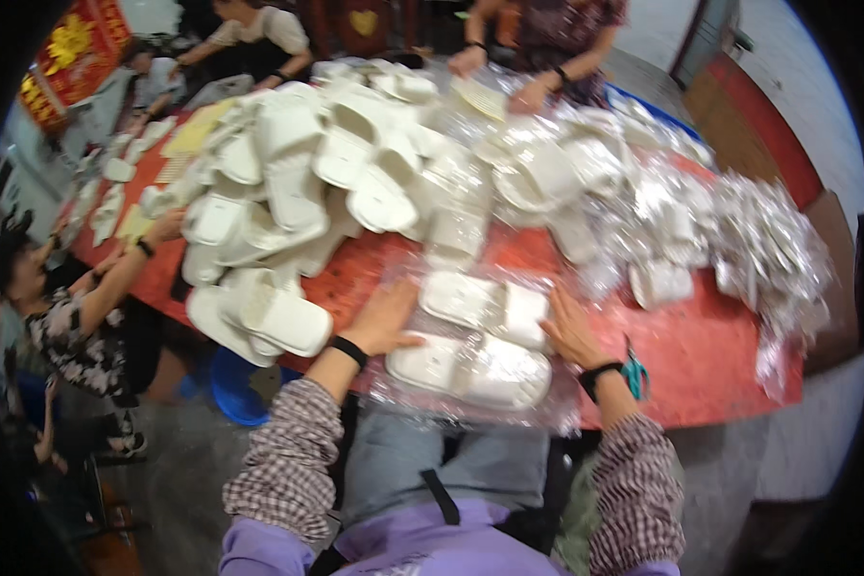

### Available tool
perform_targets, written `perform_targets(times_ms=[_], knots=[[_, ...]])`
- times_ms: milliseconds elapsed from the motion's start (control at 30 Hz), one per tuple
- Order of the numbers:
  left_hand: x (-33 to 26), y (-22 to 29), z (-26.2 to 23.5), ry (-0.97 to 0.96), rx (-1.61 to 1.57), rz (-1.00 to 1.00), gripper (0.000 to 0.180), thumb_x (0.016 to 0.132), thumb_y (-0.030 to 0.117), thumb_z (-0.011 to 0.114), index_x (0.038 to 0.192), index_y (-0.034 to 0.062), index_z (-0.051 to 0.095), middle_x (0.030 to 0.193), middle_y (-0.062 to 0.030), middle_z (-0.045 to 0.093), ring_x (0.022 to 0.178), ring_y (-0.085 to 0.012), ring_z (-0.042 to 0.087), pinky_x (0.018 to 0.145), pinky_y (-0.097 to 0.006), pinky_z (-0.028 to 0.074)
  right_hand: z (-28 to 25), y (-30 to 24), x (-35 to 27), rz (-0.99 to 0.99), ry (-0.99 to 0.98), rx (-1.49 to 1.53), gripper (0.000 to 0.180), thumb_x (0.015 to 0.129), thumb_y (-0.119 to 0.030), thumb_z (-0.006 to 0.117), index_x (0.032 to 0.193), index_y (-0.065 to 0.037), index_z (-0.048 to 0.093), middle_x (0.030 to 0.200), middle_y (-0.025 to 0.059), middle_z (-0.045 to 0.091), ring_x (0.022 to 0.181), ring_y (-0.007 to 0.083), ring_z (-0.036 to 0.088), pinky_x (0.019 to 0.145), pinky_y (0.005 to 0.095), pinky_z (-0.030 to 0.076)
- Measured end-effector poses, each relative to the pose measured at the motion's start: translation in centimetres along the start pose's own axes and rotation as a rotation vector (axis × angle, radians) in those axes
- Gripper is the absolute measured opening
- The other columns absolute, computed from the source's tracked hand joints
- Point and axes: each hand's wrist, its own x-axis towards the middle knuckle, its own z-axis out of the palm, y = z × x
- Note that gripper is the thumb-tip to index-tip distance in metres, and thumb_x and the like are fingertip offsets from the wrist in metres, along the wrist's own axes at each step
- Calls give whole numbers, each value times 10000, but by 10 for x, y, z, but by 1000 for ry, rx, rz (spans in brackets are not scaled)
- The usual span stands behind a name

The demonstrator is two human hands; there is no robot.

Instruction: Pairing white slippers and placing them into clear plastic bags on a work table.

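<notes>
A pair of white slippers (509, 372) lies side by side in front of me at the near table edge, toes to the right. Clear plastic film (408, 392) spreads around and under them; whether they are fully inside it I cannot tell. My left hand (386, 322) rests at their left end, fingers stretched out and thumb by the nearer slipper. At their right end, my right hand (571, 331) lies with fingers extended against the farther slipper and the film. Neither hand is closed around anything.
Loose white slippers (278, 182) are heaped at left, plastic-wrapped ones (682, 216) at right, on the red table (682, 374). Teal-handled scissors (634, 372) lie by my right wrist. A blue bucket (235, 384) stands below the left edge. Several people work around the table.
</notes>
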Motion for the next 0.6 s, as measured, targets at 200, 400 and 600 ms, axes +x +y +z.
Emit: perform_targets(times_ms=[200, 400, 600], knots=[[1, 34, -8, 234, 94, 239, 749, 808, 368, 690, 1352, -48, 389, 1464, -239, 344, 1402, -360, 284, 1170, -489, 179, -34, -35, -56, 60, 48, 208, 674, 899, -182, 619, 1442, 59, 301, 1477, 266, 324, 1368, 435, 306, 1143, 456, 260], [18, 47, -17, 53, 119, 535, 598, 839, 345, 659, 1363, 136, 461, 1504, -216, 304, 1422, -348, 255, 1174, -476, 193, 11, -16, -74, 91, 72, 285, 781, 900, -255, 608, 1466, 84, 190, 1506, 317, 216, 1402, 460, 220, 1164, 477, 201], [54, 57, -13, -12, -113, 641, 462, 862, 247, 629, 1307, 167, 533, 1506, -237, 280, 1365, -377, 326, 1119, -482, 296, 6, -25, -71, -13, -101, 97, 803, 965, -513, 374, 1509, 21, 120, 1559, 292, 63, 1445, 463, 40, 1173, 534, 63]])
